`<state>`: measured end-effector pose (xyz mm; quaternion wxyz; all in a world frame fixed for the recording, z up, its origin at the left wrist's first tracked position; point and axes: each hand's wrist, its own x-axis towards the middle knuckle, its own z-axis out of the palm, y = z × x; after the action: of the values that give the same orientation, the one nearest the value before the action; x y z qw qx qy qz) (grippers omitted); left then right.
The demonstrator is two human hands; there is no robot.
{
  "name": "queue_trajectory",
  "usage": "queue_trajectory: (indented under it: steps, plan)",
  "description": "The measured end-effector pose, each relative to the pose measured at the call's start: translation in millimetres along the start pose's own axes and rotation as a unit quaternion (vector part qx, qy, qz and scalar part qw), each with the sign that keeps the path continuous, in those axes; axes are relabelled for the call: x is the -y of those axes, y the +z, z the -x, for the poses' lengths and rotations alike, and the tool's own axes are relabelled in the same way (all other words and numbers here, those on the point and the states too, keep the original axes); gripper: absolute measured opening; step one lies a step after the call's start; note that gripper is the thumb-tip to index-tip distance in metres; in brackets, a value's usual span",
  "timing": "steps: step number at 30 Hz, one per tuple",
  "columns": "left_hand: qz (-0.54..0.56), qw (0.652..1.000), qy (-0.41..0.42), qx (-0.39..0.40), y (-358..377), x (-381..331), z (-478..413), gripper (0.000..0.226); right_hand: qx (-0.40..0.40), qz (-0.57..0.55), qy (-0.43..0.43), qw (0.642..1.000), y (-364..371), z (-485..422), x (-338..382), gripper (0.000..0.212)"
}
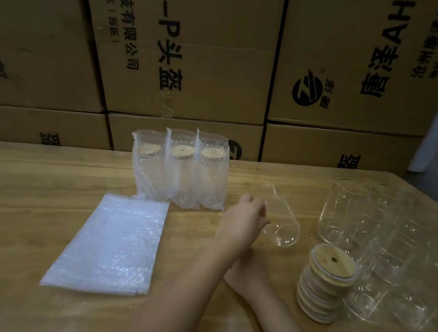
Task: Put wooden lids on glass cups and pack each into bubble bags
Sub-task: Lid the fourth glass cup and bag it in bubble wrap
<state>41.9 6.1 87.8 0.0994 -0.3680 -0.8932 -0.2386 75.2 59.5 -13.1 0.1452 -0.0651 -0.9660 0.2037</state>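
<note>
on the wooden table, near its middle, the left hand grips a bare glass cup with curled fingers. the cup is tilted, its mouth toward the far left and its base low to the right, apparently just off the tabletop, though the clear glass makes that hard to judge. the right hand lies on the table under the left forearm, which hides its fingers, so i cannot tell whether they are spread or curled. just right of it stands a stack of wooden lids, the top one showing a small hole. beside and behind the stack a cluster of empty glass cups crowds the right edge. toward the back, three bagged cups stand upright in a row touching each other, each with a wooden lid on. in front of them, to the left, flat bubble bags lie in a pile. printed cardboard cartons are stacked behind the table.
</note>
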Motion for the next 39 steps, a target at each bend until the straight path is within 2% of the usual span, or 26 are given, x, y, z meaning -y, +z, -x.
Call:
queue_trajectory:
  steps: [3, 5, 7, 10, 11, 13, 15, 17, 19, 21, 25, 27, 31, 35, 39]
  plan:
    - [0.072, 0.990, -0.022, -0.119, -4.9, 30.5, 26.9, 0.018, -0.005, -0.081, -0.039, 0.996, -1.8, -1.0, 1.2, 0.016]
    - [0.124, 0.976, -0.044, -0.173, -15.3, 43.6, 38.0, 0.014, 0.002, -0.096, -0.048, 0.994, -4.1, -1.7, 3.0, 0.016]
    - [0.169, 0.958, -0.041, -0.227, -25.9, 51.4, 44.5, 0.015, 0.011, -0.116, -0.027, 0.993, -3.9, -1.2, 2.3, 0.019]
    - [0.219, 0.932, -0.023, -0.289, -41.2, 59.8, 47.5, 0.029, 0.025, -0.125, 0.009, 0.992, -4.9, -1.1, 2.1, 0.026]
    - [0.240, 0.922, -0.021, -0.302, -44.6, 61.9, 46.2, 0.029, 0.028, -0.135, 0.030, 0.990, -5.1, -1.4, 0.9, 0.036]
    - [0.274, 0.909, -0.029, -0.314, -46.9, 67.2, 42.0, 0.026, 0.051, -0.158, 0.070, 0.984, -6.1, -2.2, -0.7, 0.075]
    - [0.285, 0.906, -0.018, -0.311, -46.2, 73.0, 38.6, 0.027, 0.076, -0.179, 0.081, 0.977, -4.7, -2.7, -2.3, 0.109]
    - [0.302, 0.907, 0.000, -0.295, -44.0, 73.6, 38.4, 0.030, 0.076, -0.195, 0.077, 0.975, -2.9, -3.2, -4.2, 0.120]
    - [0.313, 0.912, -0.011, -0.264, -38.4, 68.5, 39.9, 0.031, 0.064, -0.226, 0.068, 0.970, -3.1, -3.2, -5.7, 0.117]
    - [0.328, 0.911, -0.022, -0.249, -29.7, 61.9, 43.0, 0.045, 0.056, -0.279, 0.060, 0.957, -4.4, -2.1, -6.5, 0.112]
    - [0.396, 0.887, -0.058, -0.232, -21.1, 59.7, 47.3, 0.071, 0.041, -0.322, 0.045, 0.945, -6.3, 1.3, -2.5, 0.108]
    - [0.436, 0.876, -0.077, -0.189, -11.8, 60.8, 50.9, 0.070, 0.030, -0.313, 0.044, 0.948, -5.8, 2.5, -0.9, 0.112]
    - [0.532, 0.832, -0.114, -0.112, 18.7, 72.7, 63.4, 0.071, 0.002, -0.260, 0.012, 0.965, -8.4, 1.8, 5.1, 0.119]
    - [0.584, 0.801, -0.121, -0.052, 27.0, 86.5, 69.7, 0.057, -0.022, -0.236, -0.015, 0.972, -9.8, -0.1, 12.7, 0.117]
    - [0.609, 0.780, -0.136, -0.048, 28.3, 94.0, 64.0, 0.071, -0.051, -0.218, -0.048, 0.973, -6.4, -0.4, 9.8, 0.098]
